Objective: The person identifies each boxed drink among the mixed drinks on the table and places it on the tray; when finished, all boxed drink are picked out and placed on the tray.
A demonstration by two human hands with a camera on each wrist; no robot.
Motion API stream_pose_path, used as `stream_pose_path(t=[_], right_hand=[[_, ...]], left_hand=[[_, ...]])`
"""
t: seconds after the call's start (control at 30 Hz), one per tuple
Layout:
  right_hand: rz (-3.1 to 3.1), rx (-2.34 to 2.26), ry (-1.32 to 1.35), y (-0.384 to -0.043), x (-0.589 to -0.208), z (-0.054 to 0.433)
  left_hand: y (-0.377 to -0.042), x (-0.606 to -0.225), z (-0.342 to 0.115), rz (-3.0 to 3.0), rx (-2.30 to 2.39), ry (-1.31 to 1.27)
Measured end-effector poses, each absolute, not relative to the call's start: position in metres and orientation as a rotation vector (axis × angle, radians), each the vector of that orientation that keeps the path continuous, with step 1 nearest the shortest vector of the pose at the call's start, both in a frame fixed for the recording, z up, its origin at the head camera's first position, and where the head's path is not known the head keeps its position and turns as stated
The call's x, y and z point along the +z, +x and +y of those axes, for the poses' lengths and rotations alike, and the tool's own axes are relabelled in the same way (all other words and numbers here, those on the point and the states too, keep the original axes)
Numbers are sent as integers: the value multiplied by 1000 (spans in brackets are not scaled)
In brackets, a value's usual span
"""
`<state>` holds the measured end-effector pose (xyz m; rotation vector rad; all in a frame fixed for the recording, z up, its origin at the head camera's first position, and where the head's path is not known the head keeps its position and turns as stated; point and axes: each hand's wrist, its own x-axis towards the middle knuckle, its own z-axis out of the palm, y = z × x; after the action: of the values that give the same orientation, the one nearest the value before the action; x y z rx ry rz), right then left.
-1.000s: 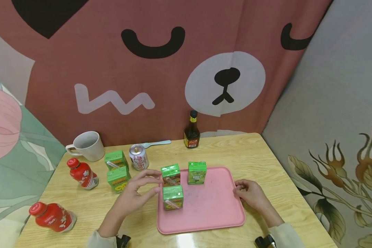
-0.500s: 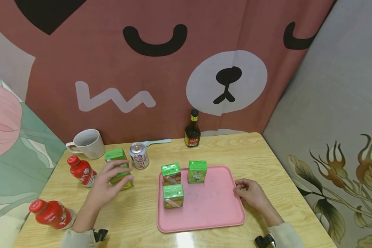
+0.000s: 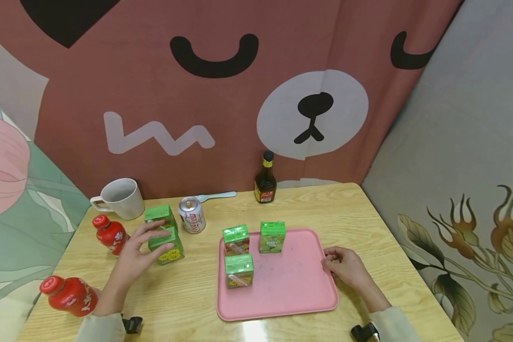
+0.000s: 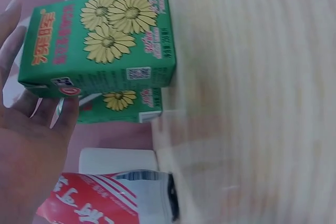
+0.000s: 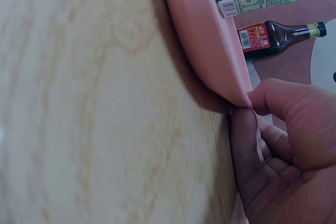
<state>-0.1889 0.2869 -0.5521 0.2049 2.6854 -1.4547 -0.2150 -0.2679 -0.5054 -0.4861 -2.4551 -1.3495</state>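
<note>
A reddish-brown curtain (image 3: 154,104) with a drawn bear face hangs behind the pale wood table (image 3: 188,299) in front of me. My left hand (image 3: 137,256) reaches toward ten o'clock with fingers apart, around the top of the near green carton (image 4: 110,45); I cannot tell whether they touch it. That carton stands upright on the wood, between nine and ten o'clock of the pink tray (image 3: 295,285). Its face carries three yellow daisy-like flowers and orange and red lettering, and a QR code sits on its narrow side. The far green carton (image 3: 157,212) is close behind it at twelve o'clock, the soda can (image 3: 192,218) at one, and the upright red bottle (image 3: 111,236) near nine.

My right hand (image 3: 345,267) pinches the tray's rim at three o'clock between thumb and finger. The tray has rounded corners and a low raised edge. Three green cartons (image 3: 238,273) stand on it, at nine, between ten and eleven, and twelve. Pink surface spreads from its middle toward two through six o'clock. Plain wood runs between the near carton and the tray, and from my right hand to the table's slanting edge at three.
</note>
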Motion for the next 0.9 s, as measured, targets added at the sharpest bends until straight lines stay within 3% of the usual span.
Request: stream_pose_path(t=[0.9], right_hand=[[2670,-1477,215,-188,-552,287]], left_hand=[[-209,-491,-256,-2389,-1413,-559]])
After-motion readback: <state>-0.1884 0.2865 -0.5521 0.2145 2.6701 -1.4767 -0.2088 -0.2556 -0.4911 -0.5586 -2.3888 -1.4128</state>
